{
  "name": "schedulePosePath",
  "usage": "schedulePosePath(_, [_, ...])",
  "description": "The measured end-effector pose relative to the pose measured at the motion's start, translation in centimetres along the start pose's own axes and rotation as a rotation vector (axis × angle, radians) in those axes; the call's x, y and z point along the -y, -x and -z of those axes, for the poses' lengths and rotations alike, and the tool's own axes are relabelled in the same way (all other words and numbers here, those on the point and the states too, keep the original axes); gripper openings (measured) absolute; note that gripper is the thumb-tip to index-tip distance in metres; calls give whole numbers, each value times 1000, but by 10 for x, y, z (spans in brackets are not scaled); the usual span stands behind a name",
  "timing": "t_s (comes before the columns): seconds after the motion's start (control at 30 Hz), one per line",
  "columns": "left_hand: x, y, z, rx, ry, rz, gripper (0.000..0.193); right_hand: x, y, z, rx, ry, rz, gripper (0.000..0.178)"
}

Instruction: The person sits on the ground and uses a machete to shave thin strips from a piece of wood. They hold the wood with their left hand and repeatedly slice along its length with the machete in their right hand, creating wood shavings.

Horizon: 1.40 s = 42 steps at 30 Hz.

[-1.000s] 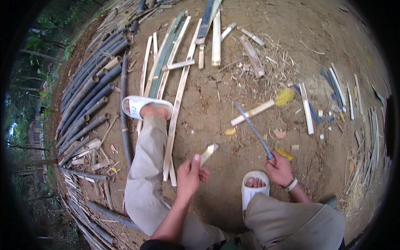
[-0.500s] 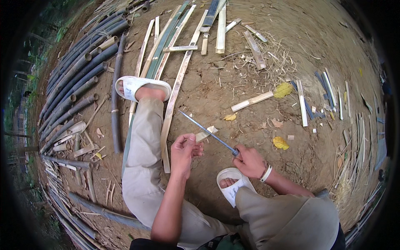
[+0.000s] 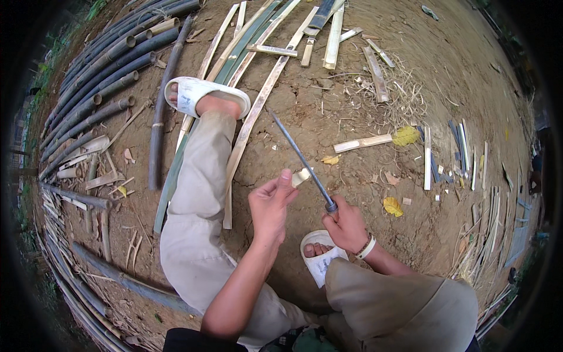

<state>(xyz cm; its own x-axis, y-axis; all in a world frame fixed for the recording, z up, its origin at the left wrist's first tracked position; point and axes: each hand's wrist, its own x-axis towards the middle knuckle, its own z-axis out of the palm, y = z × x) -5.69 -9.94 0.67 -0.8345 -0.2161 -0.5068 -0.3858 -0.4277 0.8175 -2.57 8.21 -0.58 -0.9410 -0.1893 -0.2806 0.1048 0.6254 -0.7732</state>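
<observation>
My right hand [image 3: 347, 226] is wrapped round the grip of a long, thin metal tool [image 3: 299, 151]. It has a dark collar just ahead of my fist and points up and to the left; whether it is a rod or a blade seen edge-on I cannot tell. Beside it my left hand [image 3: 271, 202] is closed, thumb up and fingers curled. A short, pale bamboo piece [image 3: 301, 176] sticks out from those fingers toward the tool, and its near end is hidden by the hand.
Long split bamboo strips [image 3: 253, 126] lie by my left foot in a white sandal [image 3: 202, 97]. Dark bamboo poles [image 3: 94, 105] are stacked at the left. Curly shavings [image 3: 407, 97], short slats [image 3: 362, 142] and yellow leaves [image 3: 392, 206] litter the dirt ahead and right.
The tool has swung steeper, its tip now farther up. My left hand has moved up and to the right, nearer the tool. The whole view has shifted slightly.
</observation>
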Motion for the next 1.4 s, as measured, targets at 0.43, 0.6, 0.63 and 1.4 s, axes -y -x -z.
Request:
schedulePosePath(0.43, [-6, 5, -9, -83, 21, 22, 38, 54, -9, 30, -374, -447, 232, 20])
schedulePosePath(0.6, [5, 8, -5, -104, -81, 9, 34, -25, -17, -19, 88, 183, -49, 23])
schedulePosePath(0.63, [6, 9, -1, -138, -140, 34, 34, -30, -18, -18, 116, 129, -73, 24])
schedulePosePath(1.4, [6, 11, -18, 32, 82, 83, 41, 20, -18, 26, -321, -293, 206, 18])
